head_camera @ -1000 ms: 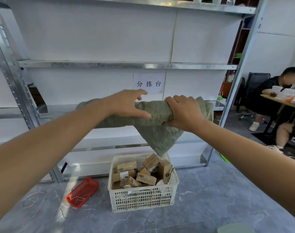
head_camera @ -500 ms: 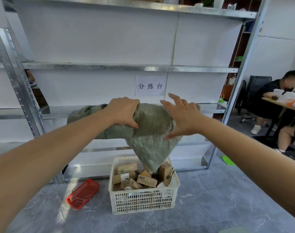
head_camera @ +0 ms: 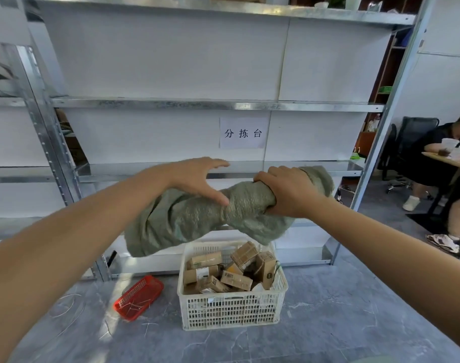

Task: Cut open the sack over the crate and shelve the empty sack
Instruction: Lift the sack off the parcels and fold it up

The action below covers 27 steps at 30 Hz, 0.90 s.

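An empty grey-green woven sack [head_camera: 192,218] is bunched into a loose roll and held in the air in front of the metal shelf [head_camera: 223,169]. My right hand [head_camera: 289,192] grips the sack near its right end, fingers curled round it. On the sack's top lies my left hand [head_camera: 200,179], fingers spread and straight. Below the sack a white plastic crate [head_camera: 234,307] stands on the floor, holding several brown cardboard boxes [head_camera: 236,280].
A red mesh basket [head_camera: 138,297] lies on the grey floor left of the crate. The steel shelving has upright posts at left [head_camera: 43,127] and right [head_camera: 380,127]. A seated person [head_camera: 438,158] is at a table on the far right.
The sack went from a hanging bulge to a tighter horizontal roll. My right hand closed round its right end, and my left hand opened out flat on top.
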Each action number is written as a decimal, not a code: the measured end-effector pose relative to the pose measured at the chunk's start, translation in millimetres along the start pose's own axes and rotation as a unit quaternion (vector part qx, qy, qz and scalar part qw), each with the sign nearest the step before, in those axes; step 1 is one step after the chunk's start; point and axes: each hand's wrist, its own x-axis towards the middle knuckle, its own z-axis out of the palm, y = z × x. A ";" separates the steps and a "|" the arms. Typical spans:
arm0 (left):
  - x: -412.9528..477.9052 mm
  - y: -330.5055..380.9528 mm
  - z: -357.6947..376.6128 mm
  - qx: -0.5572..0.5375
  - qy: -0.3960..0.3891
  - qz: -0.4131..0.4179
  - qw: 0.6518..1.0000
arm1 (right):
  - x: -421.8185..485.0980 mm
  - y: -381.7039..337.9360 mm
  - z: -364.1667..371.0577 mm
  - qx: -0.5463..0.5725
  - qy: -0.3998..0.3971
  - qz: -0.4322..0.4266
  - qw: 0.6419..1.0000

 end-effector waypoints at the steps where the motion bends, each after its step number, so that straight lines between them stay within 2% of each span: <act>1: -0.1 -3.0 -4.7 0.000 -0.046 -0.027 0.999 | -5.5 -0.4 3.9 0.006 0.051 -0.014 0.999; 2: -0.3 -6.4 -7.2 -0.020 -0.105 -0.052 0.993 | -9.6 -1.3 6.5 0.009 0.104 -0.015 0.994; 4: 1.4 -15.8 -2.4 -0.139 -0.196 -0.084 0.967 | -14.4 -3.7 8.6 -0.016 0.205 0.021 0.978; 6: 0.9 -15.6 3.7 -0.234 -0.211 -0.082 0.945 | -16.2 -6.2 7.5 -0.050 0.275 0.064 0.958; 7: 1.0 -14.4 6.6 -0.238 -0.198 -0.075 0.948 | -16.6 -6.8 8.4 -0.057 0.284 0.077 0.954; 8: 2.4 -13.2 8.9 -0.229 -0.170 -0.068 0.956 | -16.4 -8.0 7.5 -0.059 0.275 0.084 0.956; 10: 4.5 -14.8 10.2 -0.184 -0.098 -0.046 0.977 | -14.6 -10.8 2.2 -0.054 0.194 0.092 0.975; 12: 4.9 -17.6 8.8 -0.144 -0.054 -0.024 0.988 | -11.1 -10.9 -10.6 -0.025 0.017 0.102 0.994; 14: 5.4 -21.3 10.7 -0.072 -0.027 -0.008 0.997 | -3.2 -7.1 -25.3 0.060 -0.172 0.085 0.980; 15: 6.4 -22.6 12.5 -0.037 -0.011 -0.002 0.999 | 2.5 -5.8 -30.3 0.097 -0.224 0.075 0.967; 18: 7.9 -19.5 16.4 0.026 0.038 0.020 0.999 | 20.1 -4.9 -33.0 0.130 -0.260 0.055 0.955; 21: 4.8 -16.3 19.5 0.078 0.098 0.024 0.992 | 28.5 -6.8 -27.2 0.177 -0.299 0.076 0.935; 24: 0.2 -12.7 24.4 0.129 0.124 0.031 0.983 | 25.3 -10.5 -20.7 0.135 -0.239 0.076 0.958; 27: 0.4 -5.9 22.2 0.133 0.049 0.016 0.990 | 17.3 -14.9 -14.8 0.042 -0.143 0.071 0.986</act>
